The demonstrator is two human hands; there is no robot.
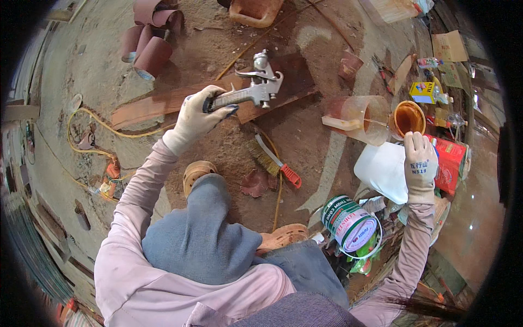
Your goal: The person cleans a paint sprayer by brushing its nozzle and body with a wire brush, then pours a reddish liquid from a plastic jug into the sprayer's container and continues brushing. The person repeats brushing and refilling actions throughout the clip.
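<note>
My left hand [197, 117], in a white glove with dark fingertips, grips a silver spray gun [256, 90] by its handle. The gun is raised above reddish-brown boards [158, 108] on the ground. At the right, my gloved right hand [419, 166] has its fingers together on the near rim of a brown-stained cup [409, 115]. How far the fingers reach into the cup is hidden. A cloudy plastic tub [373, 117], stained brown, is left of the cup. Beside my right hand stands a white plastic container [381, 171].
A wire brush with a red handle [290, 175] lies before my feet, near a yellow hose [279, 204]. At the right are a paint bucket [351, 226], a red tin [449, 163] and a yellow box [422, 92]. Rolled sandpaper [152, 57] lies at the far left.
</note>
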